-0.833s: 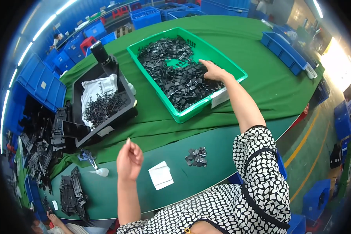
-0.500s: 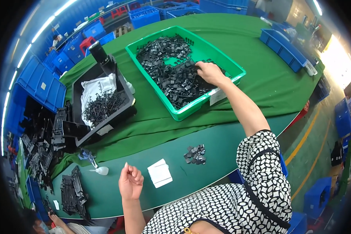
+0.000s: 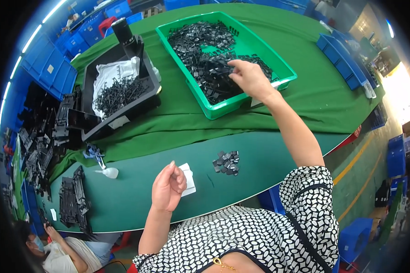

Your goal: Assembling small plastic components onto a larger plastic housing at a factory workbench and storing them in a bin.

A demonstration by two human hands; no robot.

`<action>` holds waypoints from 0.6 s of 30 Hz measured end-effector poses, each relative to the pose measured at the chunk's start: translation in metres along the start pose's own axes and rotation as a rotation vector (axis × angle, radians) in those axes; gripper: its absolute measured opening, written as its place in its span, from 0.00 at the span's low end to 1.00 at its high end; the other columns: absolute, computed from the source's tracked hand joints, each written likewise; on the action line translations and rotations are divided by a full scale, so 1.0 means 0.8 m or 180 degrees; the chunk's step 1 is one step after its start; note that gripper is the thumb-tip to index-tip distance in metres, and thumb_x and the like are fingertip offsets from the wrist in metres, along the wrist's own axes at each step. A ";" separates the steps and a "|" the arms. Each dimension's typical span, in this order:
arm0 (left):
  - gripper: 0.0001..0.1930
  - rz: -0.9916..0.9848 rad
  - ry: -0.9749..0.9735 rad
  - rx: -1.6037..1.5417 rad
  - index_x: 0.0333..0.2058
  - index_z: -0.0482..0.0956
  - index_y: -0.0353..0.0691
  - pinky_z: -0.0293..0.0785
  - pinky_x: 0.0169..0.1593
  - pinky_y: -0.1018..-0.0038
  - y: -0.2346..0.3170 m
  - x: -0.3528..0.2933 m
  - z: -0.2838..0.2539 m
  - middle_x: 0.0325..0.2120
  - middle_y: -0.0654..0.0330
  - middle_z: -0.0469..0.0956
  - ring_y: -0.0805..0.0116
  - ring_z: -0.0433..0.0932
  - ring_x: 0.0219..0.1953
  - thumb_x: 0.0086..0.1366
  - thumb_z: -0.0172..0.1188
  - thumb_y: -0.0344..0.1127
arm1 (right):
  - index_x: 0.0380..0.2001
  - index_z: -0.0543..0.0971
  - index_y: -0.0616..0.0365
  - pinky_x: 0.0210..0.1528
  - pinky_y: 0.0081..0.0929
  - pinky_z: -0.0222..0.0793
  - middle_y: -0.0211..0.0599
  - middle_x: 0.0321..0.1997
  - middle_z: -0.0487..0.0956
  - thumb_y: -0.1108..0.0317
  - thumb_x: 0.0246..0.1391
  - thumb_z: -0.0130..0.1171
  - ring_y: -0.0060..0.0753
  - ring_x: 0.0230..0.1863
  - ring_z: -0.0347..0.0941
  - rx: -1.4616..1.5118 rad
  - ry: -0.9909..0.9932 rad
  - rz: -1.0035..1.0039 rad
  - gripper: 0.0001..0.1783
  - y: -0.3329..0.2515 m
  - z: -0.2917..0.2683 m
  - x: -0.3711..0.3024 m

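My right hand [image 3: 254,81] hovers over the near right part of a green plastic tray [image 3: 209,112]. Its thumb and fingers are bent but apart, and I see nothing between them. Heaped in the tray are small black plastic parts [image 3: 209,68], some with shiny faces. My left hand [image 3: 167,187] is raised above the table's near side, fingers curled in and apparently holding nothing. It partly covers a folded white paper [image 3: 188,179]. A small pile of flat black pieces [image 3: 226,163] lies to the right of the paper.
Left of the tray, a black bin [image 3: 118,122] holds white cloth and thin black parts. A small white-tipped bottle [image 3: 109,172] and long black plastic frames [image 3: 73,200] lie at left. A blue bin [image 3: 337,61] stands far right. Another person [image 3: 64,248] sits at lower left.
The view has shifted, so tray and table sit higher in the picture. My left hand has moved right, over the paper's edge. My right hand's fingers have spread slightly over the heap.
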State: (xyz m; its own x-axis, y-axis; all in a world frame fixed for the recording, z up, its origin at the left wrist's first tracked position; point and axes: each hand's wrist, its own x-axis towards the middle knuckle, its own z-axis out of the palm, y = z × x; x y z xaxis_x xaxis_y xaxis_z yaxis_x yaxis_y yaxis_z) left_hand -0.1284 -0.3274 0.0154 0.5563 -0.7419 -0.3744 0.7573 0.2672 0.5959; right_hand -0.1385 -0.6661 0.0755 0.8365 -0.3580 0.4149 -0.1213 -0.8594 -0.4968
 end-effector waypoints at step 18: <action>0.18 0.1700 -0.0094 0.2709 0.29 0.69 0.32 0.64 0.26 0.77 -0.024 0.035 0.044 0.18 0.63 0.69 0.75 0.67 0.21 0.66 0.42 0.44 | 0.36 0.72 0.62 0.29 0.26 0.70 0.40 0.29 0.74 0.80 0.40 0.60 0.34 0.29 0.73 0.1292 0.0066 -0.0701 0.16 -0.155 0.055 -0.166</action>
State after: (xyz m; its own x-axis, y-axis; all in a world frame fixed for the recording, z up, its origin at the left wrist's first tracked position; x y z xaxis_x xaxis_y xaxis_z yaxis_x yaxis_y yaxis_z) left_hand -0.1398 -0.3751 0.0187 0.7343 -0.6712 0.1011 -0.0918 0.0494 0.9946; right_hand -0.2108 -0.4961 0.0481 0.8075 -0.1936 0.5572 0.2807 -0.7048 -0.6516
